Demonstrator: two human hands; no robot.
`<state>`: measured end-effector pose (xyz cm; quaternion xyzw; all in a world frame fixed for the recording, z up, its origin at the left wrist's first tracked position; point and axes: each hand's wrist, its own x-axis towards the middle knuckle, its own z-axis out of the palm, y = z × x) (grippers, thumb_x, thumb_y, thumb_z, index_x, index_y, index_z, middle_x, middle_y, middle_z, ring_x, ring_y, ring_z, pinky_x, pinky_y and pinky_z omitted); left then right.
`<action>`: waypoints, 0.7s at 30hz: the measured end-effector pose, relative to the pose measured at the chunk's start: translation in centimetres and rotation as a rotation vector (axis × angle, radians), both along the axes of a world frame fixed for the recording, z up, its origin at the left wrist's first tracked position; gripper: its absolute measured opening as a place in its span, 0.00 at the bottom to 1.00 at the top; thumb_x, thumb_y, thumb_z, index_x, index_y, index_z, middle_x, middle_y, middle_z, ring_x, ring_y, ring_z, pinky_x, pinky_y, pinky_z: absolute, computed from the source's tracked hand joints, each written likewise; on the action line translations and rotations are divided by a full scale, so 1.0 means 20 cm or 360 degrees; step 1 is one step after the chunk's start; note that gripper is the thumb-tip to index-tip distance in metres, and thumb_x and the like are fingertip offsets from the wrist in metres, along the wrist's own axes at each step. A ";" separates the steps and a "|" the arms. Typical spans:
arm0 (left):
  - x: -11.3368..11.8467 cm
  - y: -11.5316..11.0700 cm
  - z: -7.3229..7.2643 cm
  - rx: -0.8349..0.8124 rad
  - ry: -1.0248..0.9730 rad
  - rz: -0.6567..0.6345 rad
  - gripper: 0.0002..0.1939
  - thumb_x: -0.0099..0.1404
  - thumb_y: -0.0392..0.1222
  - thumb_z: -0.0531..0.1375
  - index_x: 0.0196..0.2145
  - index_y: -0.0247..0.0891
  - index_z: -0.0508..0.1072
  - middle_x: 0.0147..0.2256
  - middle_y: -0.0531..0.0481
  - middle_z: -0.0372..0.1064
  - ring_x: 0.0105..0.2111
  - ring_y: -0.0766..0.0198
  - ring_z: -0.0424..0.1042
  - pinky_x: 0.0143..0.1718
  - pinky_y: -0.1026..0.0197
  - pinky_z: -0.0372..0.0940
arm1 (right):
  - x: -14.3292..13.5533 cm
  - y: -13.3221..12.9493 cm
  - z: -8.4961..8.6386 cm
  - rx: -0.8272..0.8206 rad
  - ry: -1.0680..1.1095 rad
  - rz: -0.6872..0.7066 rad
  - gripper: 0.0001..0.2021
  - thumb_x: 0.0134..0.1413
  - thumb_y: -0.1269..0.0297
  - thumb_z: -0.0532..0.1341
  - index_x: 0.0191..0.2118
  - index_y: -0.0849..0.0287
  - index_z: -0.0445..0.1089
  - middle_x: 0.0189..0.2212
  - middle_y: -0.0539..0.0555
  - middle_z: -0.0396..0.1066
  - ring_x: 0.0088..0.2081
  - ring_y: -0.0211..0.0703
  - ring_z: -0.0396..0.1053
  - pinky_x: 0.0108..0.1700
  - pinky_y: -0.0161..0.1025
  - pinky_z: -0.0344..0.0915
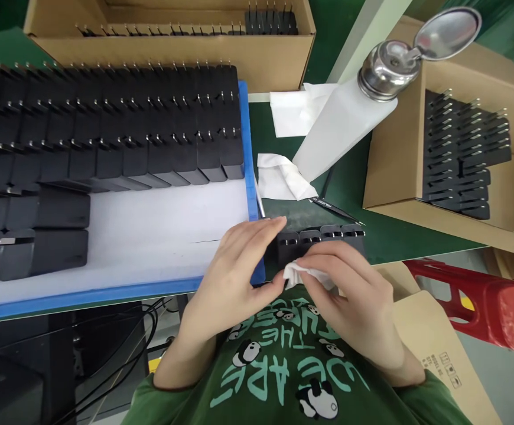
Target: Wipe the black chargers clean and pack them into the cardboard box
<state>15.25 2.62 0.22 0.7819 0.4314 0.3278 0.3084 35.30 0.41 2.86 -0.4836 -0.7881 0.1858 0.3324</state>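
My right hand (354,295) pinches a crumpled white cloth (296,274) between thumb and fingers, close to my body. Just left of it, my left hand (243,271) has its thumb apart from its fingers, with nothing seen in it; the thumb tip is close to the cloth. Beyond both hands stands a short row of black adapters (312,236) at the table's near edge, partly hidden by my right hand. On the left, a blue-edged tray (163,236) holds many black adapters (168,130) with metal pins pointing up.
A white bottle (345,124) with its metal lid raised stands beyond my hands, near folded white cloths (283,177) and black tweezers (334,208). Cardboard boxes with adapters stand at the back (172,56) and right (394,153). A red stool (505,313) is lower right.
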 end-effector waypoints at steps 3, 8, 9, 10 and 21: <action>0.00 0.00 0.00 -0.0046 0.0115 -0.0097 0.39 0.65 0.33 0.64 0.70 0.39 0.54 0.60 0.42 0.70 0.59 0.55 0.69 0.67 0.47 0.56 | -0.02 0.03 -0.05 0.0194 -0.0149 -0.0219 0.10 0.58 0.79 0.65 0.42 0.57 0.71 0.36 0.53 0.72 0.36 0.39 0.72 0.37 0.36 0.72; 0.01 0.01 -0.02 -0.0033 0.0170 -0.0044 0.39 0.66 0.30 0.63 0.70 0.38 0.53 0.57 0.43 0.74 0.54 0.56 0.75 0.65 0.47 0.55 | -0.08 0.03 -0.07 0.0328 -0.0268 -0.0381 0.09 0.56 0.78 0.67 0.36 0.58 0.70 0.31 0.52 0.73 0.32 0.38 0.70 0.34 0.37 0.71; 0.01 0.01 -0.02 -0.0024 0.0168 -0.0043 0.38 0.67 0.32 0.63 0.70 0.38 0.53 0.56 0.43 0.74 0.54 0.56 0.75 0.65 0.47 0.55 | -0.09 0.03 -0.06 0.0297 -0.0253 -0.0355 0.09 0.56 0.79 0.67 0.36 0.58 0.69 0.31 0.53 0.73 0.32 0.39 0.71 0.34 0.37 0.72; 0.01 0.01 -0.03 -0.0010 0.0161 -0.0041 0.37 0.68 0.33 0.63 0.69 0.37 0.54 0.56 0.42 0.74 0.53 0.56 0.75 0.65 0.47 0.56 | -0.09 0.03 -0.05 0.0262 -0.0223 -0.0307 0.09 0.56 0.79 0.66 0.36 0.59 0.69 0.31 0.53 0.73 0.32 0.39 0.71 0.34 0.37 0.72; 0.01 0.01 -0.02 -0.0016 0.0156 -0.0041 0.36 0.67 0.32 0.63 0.69 0.37 0.55 0.57 0.43 0.74 0.54 0.56 0.75 0.64 0.49 0.56 | -0.07 0.04 -0.03 0.0237 -0.0272 -0.0254 0.09 0.56 0.80 0.66 0.35 0.60 0.68 0.30 0.53 0.72 0.33 0.39 0.70 0.35 0.38 0.71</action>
